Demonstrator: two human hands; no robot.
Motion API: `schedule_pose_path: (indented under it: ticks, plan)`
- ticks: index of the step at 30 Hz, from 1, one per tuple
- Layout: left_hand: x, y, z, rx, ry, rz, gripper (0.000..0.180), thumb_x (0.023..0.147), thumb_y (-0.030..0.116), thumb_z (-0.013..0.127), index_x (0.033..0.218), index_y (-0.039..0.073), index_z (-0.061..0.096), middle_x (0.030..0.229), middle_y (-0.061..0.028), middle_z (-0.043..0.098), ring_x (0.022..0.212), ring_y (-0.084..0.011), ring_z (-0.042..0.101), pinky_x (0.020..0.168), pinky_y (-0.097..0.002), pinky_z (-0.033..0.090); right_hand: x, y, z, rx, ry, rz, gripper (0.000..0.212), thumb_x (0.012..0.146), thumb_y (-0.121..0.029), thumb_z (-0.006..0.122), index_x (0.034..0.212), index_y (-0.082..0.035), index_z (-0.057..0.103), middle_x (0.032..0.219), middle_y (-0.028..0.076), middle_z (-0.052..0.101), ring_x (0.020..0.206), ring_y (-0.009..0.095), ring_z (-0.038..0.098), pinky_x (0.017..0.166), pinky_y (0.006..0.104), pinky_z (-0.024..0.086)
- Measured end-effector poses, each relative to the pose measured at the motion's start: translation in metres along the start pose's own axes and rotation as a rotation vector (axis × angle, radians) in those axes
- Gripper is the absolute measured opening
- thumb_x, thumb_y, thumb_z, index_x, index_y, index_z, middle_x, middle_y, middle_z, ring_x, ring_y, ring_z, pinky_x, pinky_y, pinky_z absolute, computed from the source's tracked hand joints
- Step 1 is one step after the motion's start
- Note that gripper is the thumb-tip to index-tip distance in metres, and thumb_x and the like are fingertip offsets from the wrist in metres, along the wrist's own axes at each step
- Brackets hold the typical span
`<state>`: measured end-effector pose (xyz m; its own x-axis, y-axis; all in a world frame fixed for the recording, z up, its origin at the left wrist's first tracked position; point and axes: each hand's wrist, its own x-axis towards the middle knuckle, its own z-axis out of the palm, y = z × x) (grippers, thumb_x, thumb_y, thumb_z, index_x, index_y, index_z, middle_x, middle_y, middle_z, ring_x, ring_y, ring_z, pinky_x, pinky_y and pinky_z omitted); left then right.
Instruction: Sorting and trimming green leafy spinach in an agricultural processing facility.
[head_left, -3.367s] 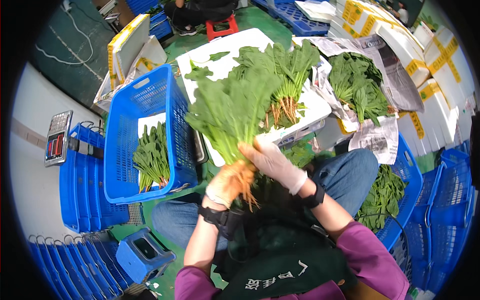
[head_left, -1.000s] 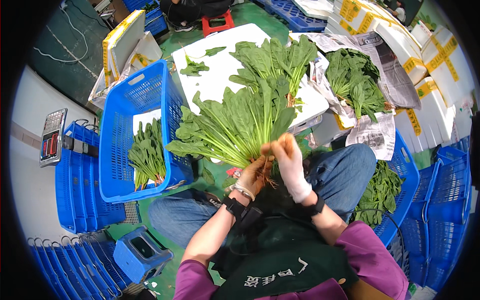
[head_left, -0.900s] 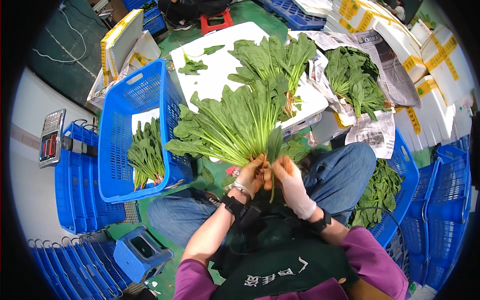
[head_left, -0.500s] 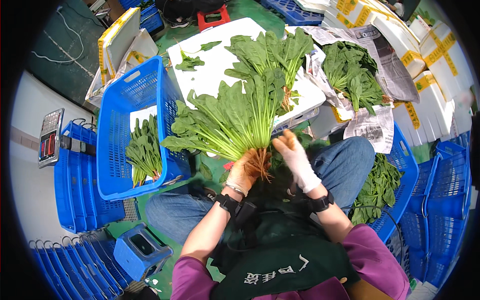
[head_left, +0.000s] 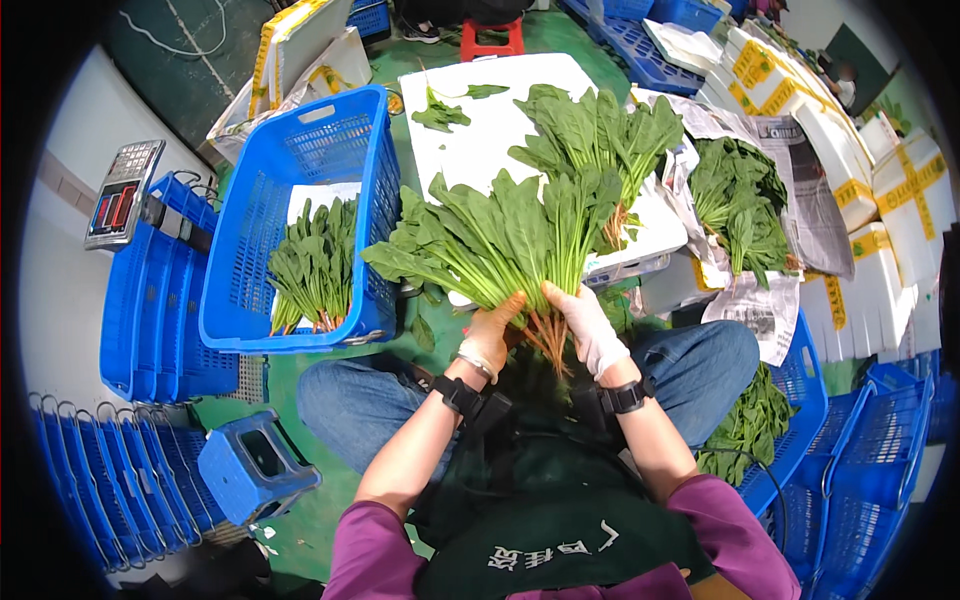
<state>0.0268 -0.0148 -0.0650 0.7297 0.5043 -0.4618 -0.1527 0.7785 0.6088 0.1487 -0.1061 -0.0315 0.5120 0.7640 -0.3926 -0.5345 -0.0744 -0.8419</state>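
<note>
A big bunch of spinach (head_left: 500, 240) with pinkish roots is held above my lap, leaves fanning up and to the left. My left hand (head_left: 490, 335), bare, grips the stems from the left. My right hand (head_left: 590, 325), in a white glove, clasps the same stems from the right. Both wrists carry black bands. Another spinach bunch (head_left: 600, 140) lies on the white foam board (head_left: 480, 130) just beyond.
A blue crate (head_left: 300, 210) at left holds bundled spinach (head_left: 315, 265). Stacked blue crates (head_left: 150, 310), a scale (head_left: 120, 195) and a small blue stool (head_left: 255, 465) are at far left. Loose spinach on newspaper (head_left: 740, 200), white foam boxes (head_left: 890, 190) and a spinach-filled crate (head_left: 770, 430) are at right.
The bunch has been lowered and tipped from upright toward the left, and both hands have closed together around its stems near the roots.
</note>
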Motion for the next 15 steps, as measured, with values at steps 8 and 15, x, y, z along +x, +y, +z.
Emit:
schedule_pose_path:
  ticks: [8, 15]
  plan:
    - [-0.022, 0.001, 0.007, 0.369, -0.059, 0.189, 0.031, 0.077, 0.009, 0.072, 0.104, 0.002, 0.060, 0.097, -0.0050, 0.064, 0.086, -0.0136, 0.059, 0.075, -0.0272, 0.048, -0.041, 0.022, 0.010, -0.008, 0.132, -0.325, 0.036, 0.085, -0.007, 0.058, 0.118, -0.003, 0.045, 0.102, 0.004, 0.057, 0.090, 0.012, 0.053, 0.081, 0.0277, 0.044]
    - [-0.007, -0.028, -0.022, 0.024, -0.092, -0.053, 0.029, 0.081, 0.013, 0.066, 0.108, 0.005, 0.058, 0.102, -0.0049, 0.063, 0.094, -0.0186, 0.059, 0.084, -0.0318, 0.046, -0.043, 0.017, 0.004, 0.157, 0.097, 0.055, 0.021, 0.088, -0.010, 0.056, 0.107, -0.004, 0.051, 0.089, 0.008, 0.061, 0.071, 0.021, 0.061, 0.058, 0.0359, 0.053]
